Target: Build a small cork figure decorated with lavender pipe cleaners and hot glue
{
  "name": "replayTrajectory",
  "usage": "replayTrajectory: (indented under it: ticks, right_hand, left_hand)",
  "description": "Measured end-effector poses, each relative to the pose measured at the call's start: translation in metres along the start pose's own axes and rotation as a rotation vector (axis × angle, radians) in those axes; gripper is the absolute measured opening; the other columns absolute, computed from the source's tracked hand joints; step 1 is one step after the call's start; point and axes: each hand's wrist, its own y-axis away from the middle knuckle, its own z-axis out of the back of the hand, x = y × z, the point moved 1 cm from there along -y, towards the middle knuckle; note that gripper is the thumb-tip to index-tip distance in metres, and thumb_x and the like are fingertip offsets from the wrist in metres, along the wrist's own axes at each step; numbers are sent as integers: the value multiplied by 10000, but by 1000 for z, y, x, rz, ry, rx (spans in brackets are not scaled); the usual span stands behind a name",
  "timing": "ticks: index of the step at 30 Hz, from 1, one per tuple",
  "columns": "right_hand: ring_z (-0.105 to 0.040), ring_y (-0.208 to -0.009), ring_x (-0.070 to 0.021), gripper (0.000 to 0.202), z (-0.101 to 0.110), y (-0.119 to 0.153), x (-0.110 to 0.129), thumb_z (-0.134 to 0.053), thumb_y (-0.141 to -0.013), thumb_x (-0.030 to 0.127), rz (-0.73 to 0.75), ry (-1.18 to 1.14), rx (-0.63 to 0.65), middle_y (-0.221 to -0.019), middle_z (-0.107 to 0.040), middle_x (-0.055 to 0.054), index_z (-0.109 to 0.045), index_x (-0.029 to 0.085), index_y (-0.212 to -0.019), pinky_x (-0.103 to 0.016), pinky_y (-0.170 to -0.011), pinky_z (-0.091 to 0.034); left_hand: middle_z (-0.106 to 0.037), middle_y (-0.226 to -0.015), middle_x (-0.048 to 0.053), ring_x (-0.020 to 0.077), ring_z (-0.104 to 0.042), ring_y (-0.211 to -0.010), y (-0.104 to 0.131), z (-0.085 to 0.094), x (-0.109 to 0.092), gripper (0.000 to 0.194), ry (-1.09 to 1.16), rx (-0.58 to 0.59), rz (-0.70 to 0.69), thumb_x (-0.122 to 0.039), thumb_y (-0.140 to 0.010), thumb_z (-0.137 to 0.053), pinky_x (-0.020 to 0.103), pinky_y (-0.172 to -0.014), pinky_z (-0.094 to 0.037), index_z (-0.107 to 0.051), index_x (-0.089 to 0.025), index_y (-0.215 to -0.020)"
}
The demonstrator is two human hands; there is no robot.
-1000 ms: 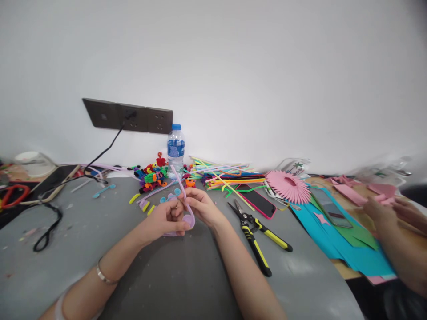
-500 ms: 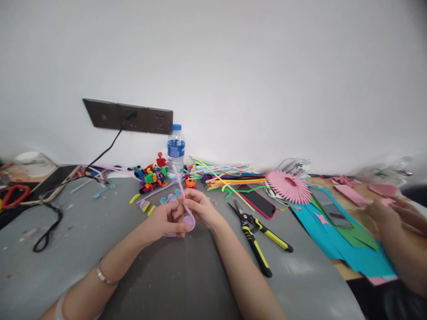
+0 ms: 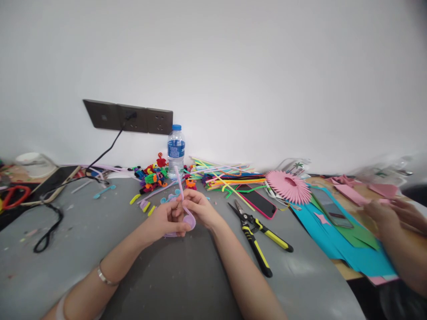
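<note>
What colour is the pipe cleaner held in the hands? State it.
Pale purple; the pipe cleaner shows best in the head view.

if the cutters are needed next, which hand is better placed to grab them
Probably the right hand: the cutters lie on its side, nearer to it than to the left hand, though both hands hold the purple strip.

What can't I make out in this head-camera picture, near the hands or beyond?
All in the head view:
Lilac stem: its pinched stretch, hidden by the right hand.
Lilac piece below the left hand: its full shape, covered by that hand.
Bottle label: writing too small.
Co-worker's hands: their grip, blurred.
Co-worker's forearm: cut off by the right edge.
</note>
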Motion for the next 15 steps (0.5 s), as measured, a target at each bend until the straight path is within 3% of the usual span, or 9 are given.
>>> replayTrajectory:
  ticks: [15]
  right_hand:
    - [-678,-555,-120,394,-1,-3,-4,-860,-670,441,36,-45,-13,-661,-748,-6,-645,172,-861,-223,-584,-543]
  left_hand:
    - [-579,-640,-65,96,-572,-512,0,1,-1,433,30,-12,2,-314,-593,-885,233,-521,-482,-563,-158,-836]
